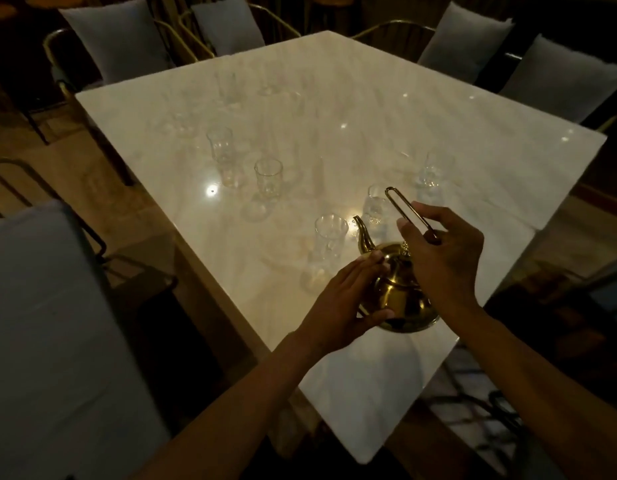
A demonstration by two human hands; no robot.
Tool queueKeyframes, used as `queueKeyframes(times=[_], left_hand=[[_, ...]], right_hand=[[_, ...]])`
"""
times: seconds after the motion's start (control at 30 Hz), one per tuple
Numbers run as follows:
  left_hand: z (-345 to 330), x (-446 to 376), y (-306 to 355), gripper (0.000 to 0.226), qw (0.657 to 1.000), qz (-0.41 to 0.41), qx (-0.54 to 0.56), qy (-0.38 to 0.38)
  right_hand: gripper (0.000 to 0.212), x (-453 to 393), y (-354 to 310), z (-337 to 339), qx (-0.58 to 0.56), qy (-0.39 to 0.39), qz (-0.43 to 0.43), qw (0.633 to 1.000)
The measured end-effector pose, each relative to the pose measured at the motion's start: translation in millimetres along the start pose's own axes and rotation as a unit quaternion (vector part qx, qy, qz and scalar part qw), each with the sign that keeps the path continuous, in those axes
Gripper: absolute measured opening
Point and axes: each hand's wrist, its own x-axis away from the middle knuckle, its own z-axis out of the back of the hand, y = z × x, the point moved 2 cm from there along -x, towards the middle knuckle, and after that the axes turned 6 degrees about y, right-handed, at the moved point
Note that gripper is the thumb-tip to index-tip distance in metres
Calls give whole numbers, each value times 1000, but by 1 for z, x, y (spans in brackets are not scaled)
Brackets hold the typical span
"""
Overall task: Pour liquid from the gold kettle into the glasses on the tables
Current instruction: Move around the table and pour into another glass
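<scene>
The gold kettle (399,296) stands on the white marble table (369,119) near its front edge, spout pointing up and left toward a clear glass (329,237). My right hand (442,258) grips the kettle's thin wire handle (404,207), which is raised. My left hand (348,299) rests flat against the kettle's left side and lid, fingers straight. Several more clear glasses stand on the table, among them one glass (374,204) behind the spout, another glass (268,178) left of centre, and a third glass (435,169) at the right.
Chairs with grey cushions ring the table: one chair (51,323) at the near left, two chairs (120,39) at the far left, two chairs (559,77) at the far right. The room is dim. Table edges fall away left and right of my arms.
</scene>
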Motion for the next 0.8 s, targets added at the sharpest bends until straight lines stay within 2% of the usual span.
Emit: queueKeyframes(times=[0.17,0.5,0.8], left_hand=[[11,-5,-5,71,1000,-14,20,-14],[56,-17,-34,73,990,-52,60,-113],[95,-18,-76,71,971,-108,151,-150]], right_hand=[[29,2,-11,-6,33,18,-22,999],[31,14,-37,-39,95,102,-16,990],[27,23,-66,-85,121,157,-96,975]])
